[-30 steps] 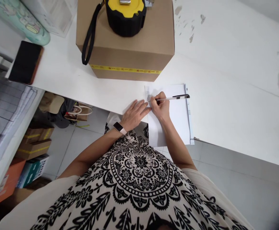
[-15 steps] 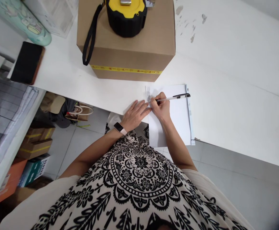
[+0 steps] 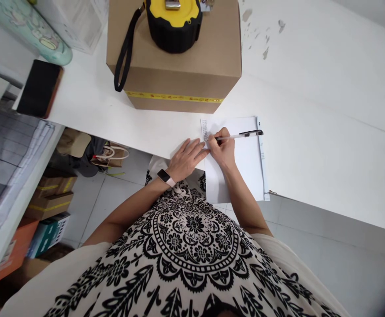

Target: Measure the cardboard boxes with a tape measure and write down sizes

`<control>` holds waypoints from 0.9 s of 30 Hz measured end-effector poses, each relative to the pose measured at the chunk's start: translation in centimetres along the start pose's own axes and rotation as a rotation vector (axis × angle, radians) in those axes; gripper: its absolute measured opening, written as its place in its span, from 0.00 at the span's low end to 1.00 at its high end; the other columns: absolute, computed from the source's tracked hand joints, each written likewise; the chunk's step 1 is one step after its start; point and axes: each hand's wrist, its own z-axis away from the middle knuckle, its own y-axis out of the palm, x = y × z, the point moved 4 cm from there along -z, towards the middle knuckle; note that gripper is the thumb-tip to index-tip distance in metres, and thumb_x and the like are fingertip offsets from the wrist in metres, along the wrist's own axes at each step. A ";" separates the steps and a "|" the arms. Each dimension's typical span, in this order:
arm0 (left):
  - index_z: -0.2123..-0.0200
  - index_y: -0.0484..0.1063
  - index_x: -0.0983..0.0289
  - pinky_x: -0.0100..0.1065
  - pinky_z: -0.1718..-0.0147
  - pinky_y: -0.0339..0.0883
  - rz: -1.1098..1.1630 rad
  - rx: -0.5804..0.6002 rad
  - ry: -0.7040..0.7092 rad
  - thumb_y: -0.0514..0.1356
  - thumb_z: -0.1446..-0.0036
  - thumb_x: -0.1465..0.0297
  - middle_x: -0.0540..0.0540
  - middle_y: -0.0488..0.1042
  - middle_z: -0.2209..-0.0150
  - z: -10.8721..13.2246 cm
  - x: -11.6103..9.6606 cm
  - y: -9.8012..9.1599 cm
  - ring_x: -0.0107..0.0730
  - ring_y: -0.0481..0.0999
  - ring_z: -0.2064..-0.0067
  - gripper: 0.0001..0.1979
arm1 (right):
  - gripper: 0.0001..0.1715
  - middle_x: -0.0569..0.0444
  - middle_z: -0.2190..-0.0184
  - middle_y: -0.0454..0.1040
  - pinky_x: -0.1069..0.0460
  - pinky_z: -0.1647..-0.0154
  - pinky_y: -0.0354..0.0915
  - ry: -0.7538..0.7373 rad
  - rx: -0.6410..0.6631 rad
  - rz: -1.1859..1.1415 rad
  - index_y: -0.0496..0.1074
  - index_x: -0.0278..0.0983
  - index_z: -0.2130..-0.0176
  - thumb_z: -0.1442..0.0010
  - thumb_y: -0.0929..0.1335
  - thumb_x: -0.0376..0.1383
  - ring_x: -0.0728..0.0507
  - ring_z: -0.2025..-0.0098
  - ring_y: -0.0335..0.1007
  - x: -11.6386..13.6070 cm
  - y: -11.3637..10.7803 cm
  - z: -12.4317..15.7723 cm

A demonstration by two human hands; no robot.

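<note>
My right hand (image 3: 223,149) grips a pen (image 3: 242,134) with a clear barrel and black cap end, its tip down near the left edge of a white sheet of paper (image 3: 245,171). Small dark writing runs along the sheet's upper left edge. The paper lies partly on the white table (image 3: 139,127) and hangs over its front edge. My left hand (image 3: 187,158) lies flat with fingers stretched out, on the table edge beside the paper, fingertips close to my right hand. A smartwatch (image 3: 166,177) with a pale band is on the left wrist.
Beyond the paper stands a cardboard box (image 3: 179,81) with a yellow-and-black tape measure (image 3: 174,37) on top, its strap hanging down. A phone (image 3: 39,89) and a green bottle (image 3: 55,50) are at the left. Several small boxes (image 3: 50,204) and a bag (image 3: 115,154) sit below.
Both hands and the paper stay almost in place. The view has shifted very slightly.
</note>
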 end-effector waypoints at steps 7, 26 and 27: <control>0.38 0.66 0.68 0.55 0.33 0.53 0.019 0.018 -0.010 0.53 0.36 0.79 0.65 0.68 0.37 -0.1 0.0 0.0 0.51 0.61 0.33 0.23 | 0.16 0.64 0.81 0.56 0.53 0.77 0.52 -0.009 -0.025 0.036 0.57 0.41 0.73 0.39 0.67 0.39 0.52 0.79 0.53 -0.2 -0.1 -0.1; 0.38 0.66 0.69 0.54 0.33 0.53 -0.003 0.008 0.002 0.53 0.35 0.77 0.65 0.68 0.37 0.0 0.0 0.0 0.51 0.61 0.33 0.22 | 0.15 0.64 0.81 0.57 0.53 0.77 0.53 -0.017 -0.021 0.041 0.57 0.41 0.73 0.39 0.67 0.38 0.52 0.79 0.54 -0.4 -0.1 0.0; 0.38 0.66 0.69 0.54 0.33 0.52 0.002 0.012 0.000 0.53 0.35 0.77 0.65 0.68 0.37 0.0 0.0 0.0 0.51 0.61 0.33 0.22 | 0.15 0.64 0.81 0.57 0.53 0.77 0.53 -0.017 -0.026 0.035 0.57 0.41 0.73 0.39 0.67 0.39 0.52 0.79 0.54 -0.4 -0.1 0.0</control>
